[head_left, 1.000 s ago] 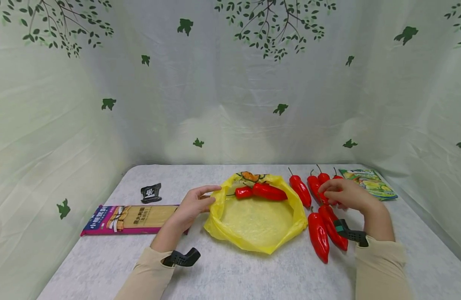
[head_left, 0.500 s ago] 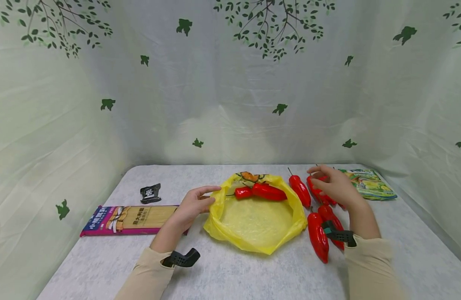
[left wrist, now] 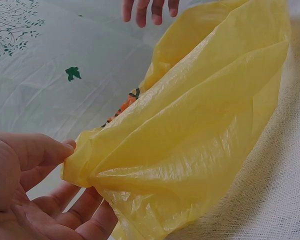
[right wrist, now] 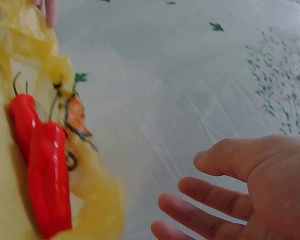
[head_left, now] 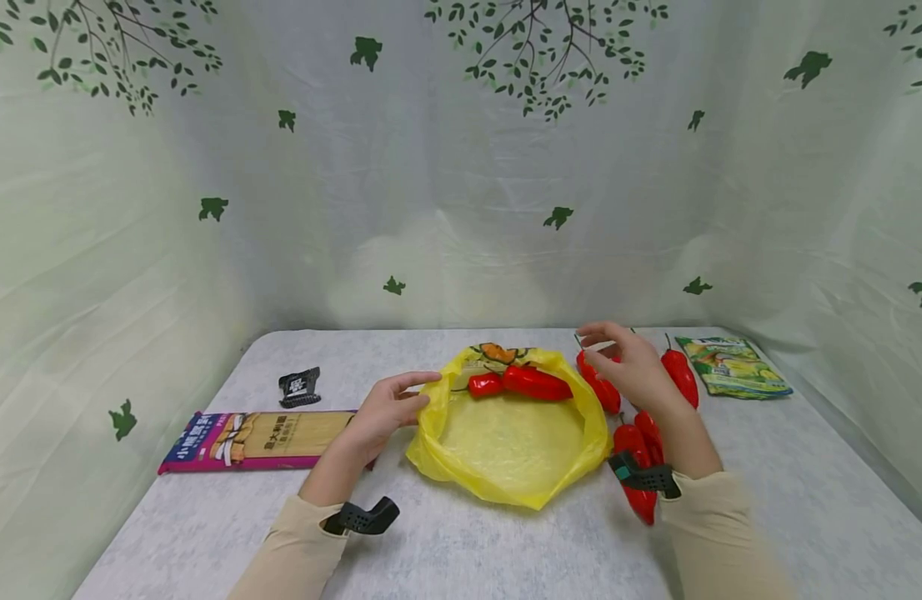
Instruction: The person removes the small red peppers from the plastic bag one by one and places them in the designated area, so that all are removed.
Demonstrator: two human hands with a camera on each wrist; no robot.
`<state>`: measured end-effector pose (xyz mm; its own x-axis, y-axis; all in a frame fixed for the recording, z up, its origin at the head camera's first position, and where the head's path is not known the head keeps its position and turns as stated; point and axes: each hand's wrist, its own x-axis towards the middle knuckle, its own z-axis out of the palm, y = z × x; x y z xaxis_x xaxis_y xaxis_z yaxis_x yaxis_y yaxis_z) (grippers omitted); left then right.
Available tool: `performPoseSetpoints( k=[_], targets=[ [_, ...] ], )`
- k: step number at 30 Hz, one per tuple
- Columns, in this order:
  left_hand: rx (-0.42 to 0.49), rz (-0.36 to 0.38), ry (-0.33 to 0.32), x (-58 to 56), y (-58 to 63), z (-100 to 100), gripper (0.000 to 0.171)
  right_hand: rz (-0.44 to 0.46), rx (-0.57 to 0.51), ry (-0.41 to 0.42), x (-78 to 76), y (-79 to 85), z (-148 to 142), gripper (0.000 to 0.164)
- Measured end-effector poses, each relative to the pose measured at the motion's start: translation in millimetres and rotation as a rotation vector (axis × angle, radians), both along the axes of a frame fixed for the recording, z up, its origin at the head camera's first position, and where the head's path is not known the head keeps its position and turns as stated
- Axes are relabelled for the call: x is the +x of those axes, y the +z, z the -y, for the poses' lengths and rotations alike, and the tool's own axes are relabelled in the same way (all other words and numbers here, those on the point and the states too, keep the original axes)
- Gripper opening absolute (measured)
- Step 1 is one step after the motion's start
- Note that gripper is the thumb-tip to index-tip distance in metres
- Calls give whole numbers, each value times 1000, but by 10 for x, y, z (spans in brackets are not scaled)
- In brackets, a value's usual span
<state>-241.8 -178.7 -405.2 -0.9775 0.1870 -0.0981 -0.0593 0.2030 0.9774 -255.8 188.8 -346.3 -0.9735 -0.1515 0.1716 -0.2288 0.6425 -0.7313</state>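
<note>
A yellow plastic bag (head_left: 461, 479) lies with its mouth open in the middle of the table, and red chili peppers (head_left: 538, 384) rest inside at its far side. My left hand (head_left: 386, 412) pinches the bag's left rim between thumb and fingers, as the left wrist view makes plain. Right of the bag, my right hand (head_left: 628, 362) hovers over several loose red peppers (head_left: 603, 392), fingers spread and holding nothing. The right wrist view has that hand apart from the bag. My right hand and forearm hide some of the loose peppers.
Left of the bag lies a purple-edged noodle packet (head_left: 281, 439), partly behind my left arm. A small black packet (head_left: 299, 387) is beyond it. At the far right rests a green-yellow packet (head_left: 734, 367) near one pepper (head_left: 680, 377). A leaf-patterned curtain (head_left: 461, 208) surrounds the table.
My right hand has moved left across the loose peppers, closer to the bag, uncovering the pepper beside the green-yellow packet. The left hand keeps its hold on the bag's rim.
</note>
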Motion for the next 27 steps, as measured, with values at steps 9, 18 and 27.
performPoseSetpoints(
  k=[9, 18, 27],
  targets=[
    [7, 1, -5, 21, -19, -3, 37, -4, -61, 85, 45, -76, 285, 45],
    [6, -1, -3, -3, -25, 2, 37, 117, -132, 202, 25, -178, 487, 52],
    [5, 3, 12, -7, -19, -8, 37, 108, -40, 170, -9, -297, 636, 53]
  ],
)
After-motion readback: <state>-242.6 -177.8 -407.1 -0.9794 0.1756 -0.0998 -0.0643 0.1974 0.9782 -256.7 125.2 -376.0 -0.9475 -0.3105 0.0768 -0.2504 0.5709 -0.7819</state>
